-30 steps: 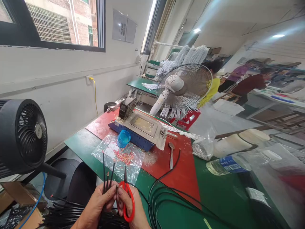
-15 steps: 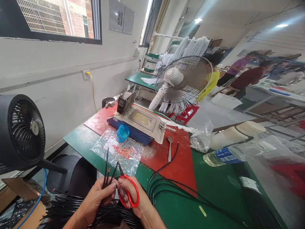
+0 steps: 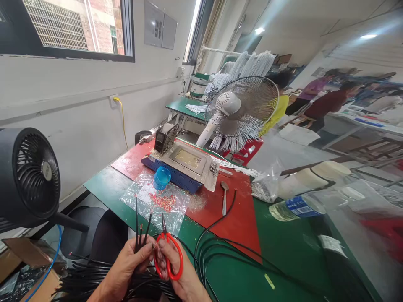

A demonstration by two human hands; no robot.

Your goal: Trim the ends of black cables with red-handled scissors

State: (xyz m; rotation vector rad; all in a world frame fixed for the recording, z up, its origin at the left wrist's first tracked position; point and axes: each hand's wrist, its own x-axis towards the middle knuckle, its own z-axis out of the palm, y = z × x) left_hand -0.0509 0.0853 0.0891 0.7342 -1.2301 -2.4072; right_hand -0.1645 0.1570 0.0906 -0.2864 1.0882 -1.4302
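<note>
In the head view, my left hand is closed round a few black cables whose stripped ends point up, with coloured wire tips showing. My right hand grips a pair of red-handled scissors, its dark blades pointing up and away. The thumbs and fingertips of both hands come close together at the cables; what is pinched between them is too small to make out. A thick bundle of black cables lies across the lap below my hands. Beyond the scissors, a clear plastic bag bears red and yellow wire scraps.
A blue solder pot with a small fan stands on a red mat, near a blue cup and a spoon. Black cable loops curve over the green table. A bottle lies right; a black fan stands left.
The scissors have turned slightly, so their blades now point more upright. The cable tips in my left hand have shifted a little left. Both hands stay close together.
</note>
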